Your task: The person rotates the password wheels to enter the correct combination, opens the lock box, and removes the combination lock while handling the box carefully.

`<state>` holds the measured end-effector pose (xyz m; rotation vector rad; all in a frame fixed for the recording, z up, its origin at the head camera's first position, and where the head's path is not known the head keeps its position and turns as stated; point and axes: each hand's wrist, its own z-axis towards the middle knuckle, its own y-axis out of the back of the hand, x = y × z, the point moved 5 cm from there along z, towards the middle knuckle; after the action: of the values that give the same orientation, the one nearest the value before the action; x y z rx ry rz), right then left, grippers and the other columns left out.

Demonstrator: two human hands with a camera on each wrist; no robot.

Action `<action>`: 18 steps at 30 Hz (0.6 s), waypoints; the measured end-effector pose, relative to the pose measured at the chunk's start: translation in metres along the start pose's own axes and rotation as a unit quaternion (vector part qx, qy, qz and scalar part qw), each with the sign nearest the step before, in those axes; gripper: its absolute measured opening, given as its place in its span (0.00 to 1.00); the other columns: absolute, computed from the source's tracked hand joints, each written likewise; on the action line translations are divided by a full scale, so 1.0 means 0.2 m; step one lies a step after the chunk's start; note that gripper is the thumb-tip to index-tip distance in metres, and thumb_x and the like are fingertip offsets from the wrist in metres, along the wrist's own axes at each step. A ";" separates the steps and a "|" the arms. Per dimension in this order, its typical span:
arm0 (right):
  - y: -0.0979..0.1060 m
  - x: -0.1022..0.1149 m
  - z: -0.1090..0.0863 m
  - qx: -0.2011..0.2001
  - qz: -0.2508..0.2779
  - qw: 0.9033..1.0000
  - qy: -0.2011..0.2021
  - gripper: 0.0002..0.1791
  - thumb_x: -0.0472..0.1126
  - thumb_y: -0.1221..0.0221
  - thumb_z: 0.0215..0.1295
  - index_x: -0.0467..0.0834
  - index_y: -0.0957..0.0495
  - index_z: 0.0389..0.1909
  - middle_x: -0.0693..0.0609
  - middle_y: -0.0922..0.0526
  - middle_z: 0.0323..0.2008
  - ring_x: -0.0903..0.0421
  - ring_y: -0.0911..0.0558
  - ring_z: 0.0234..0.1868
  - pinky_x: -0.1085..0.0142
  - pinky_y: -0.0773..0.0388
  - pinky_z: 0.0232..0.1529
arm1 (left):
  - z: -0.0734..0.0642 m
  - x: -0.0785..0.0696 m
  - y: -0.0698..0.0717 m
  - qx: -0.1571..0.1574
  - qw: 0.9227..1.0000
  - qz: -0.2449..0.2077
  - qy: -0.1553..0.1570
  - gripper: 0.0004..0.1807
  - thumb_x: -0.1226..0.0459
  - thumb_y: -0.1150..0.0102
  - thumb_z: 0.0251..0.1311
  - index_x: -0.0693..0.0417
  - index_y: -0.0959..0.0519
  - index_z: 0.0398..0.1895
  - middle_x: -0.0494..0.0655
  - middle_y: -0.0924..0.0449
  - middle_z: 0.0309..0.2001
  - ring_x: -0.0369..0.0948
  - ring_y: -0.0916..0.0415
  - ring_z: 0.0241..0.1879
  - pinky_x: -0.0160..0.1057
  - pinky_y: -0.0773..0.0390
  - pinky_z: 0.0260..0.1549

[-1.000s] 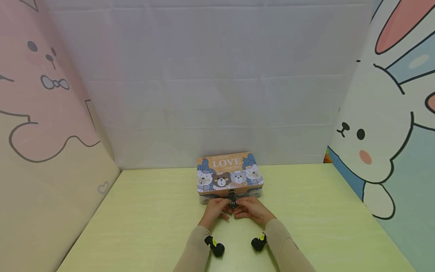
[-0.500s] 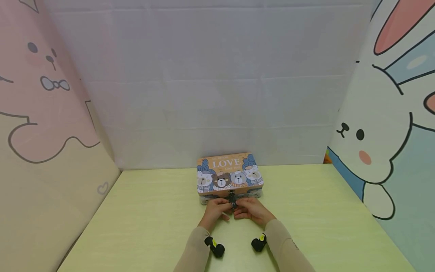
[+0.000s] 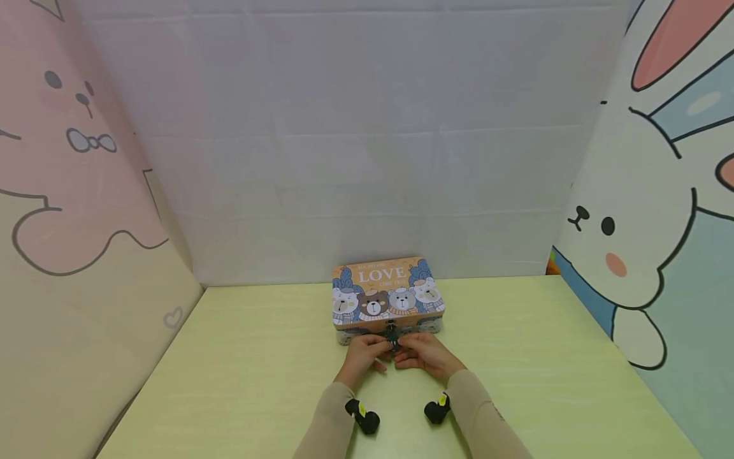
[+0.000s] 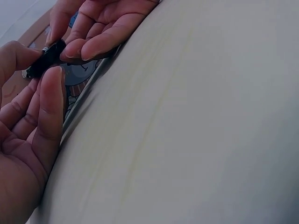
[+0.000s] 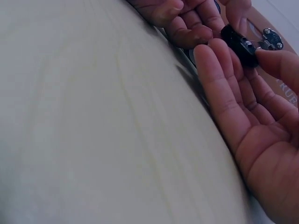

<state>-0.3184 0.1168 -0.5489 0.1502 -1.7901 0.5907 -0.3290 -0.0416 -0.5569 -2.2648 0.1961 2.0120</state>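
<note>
A rectangular tin box (image 3: 381, 296) with bears and the word LOVE on its lid rests closed on the table. At its front hangs a small black padlock (image 5: 240, 46), joined to a silver metal clasp (image 5: 272, 39). My left hand (image 3: 362, 354) pinches the padlock's left side between thumb and fingers. From the other side my right hand (image 3: 427, 355) pinches it too, thumb on the face toward the box. In the left wrist view both sets of fingertips meet around the dark lock body, which they partly cover.
The pale yellow-green table (image 3: 252, 363) spreads around the box. Behind it stands a white backdrop (image 3: 367, 146), with cartoon-printed panels at left and right. A black wrist camera (image 3: 367, 421) sits on the left sleeve, another black wrist camera (image 3: 437, 411) on the right.
Both hands stay at the padlock, with only a slight shift of the fingertips and lock. The box has not moved.
</note>
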 end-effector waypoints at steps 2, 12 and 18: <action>0.00 0.00 0.00 0.001 0.001 1.000 0.000 0.13 0.33 0.53 0.77 0.33 0.20 0.42 0.46 0.17 0.30 0.56 0.15 0.32 0.61 0.14 0.42 | 0.00 0.00 0.00 -0.001 1.000 0.002 -0.002 0.09 0.70 0.36 0.60 0.70 0.16 0.38 0.50 0.16 0.25 0.36 0.22 0.19 0.34 0.20 0.14; 0.00 -0.01 0.00 0.004 0.001 1.000 0.000 0.13 0.33 0.54 0.77 0.34 0.20 0.41 0.46 0.16 0.30 0.56 0.15 0.32 0.61 0.14 0.42 | -0.01 -0.01 -0.01 0.003 1.000 0.004 -0.008 0.08 0.70 0.38 0.62 0.71 0.16 0.37 0.50 0.17 0.24 0.37 0.21 0.21 0.34 0.19 0.14; 0.00 0.00 0.00 0.005 0.002 1.000 0.002 0.13 0.33 0.54 0.77 0.34 0.20 0.42 0.46 0.17 0.30 0.56 0.15 0.32 0.62 0.14 0.42 | -0.02 -0.02 -0.01 0.002 1.000 0.006 0.000 0.09 0.68 0.38 0.61 0.69 0.16 0.37 0.47 0.18 0.23 0.37 0.21 0.21 0.34 0.20 0.13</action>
<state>-0.3180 0.1168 -0.5492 0.1516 -1.7848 0.6022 -0.3261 -0.0398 -0.5531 -2.2663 0.2134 2.0156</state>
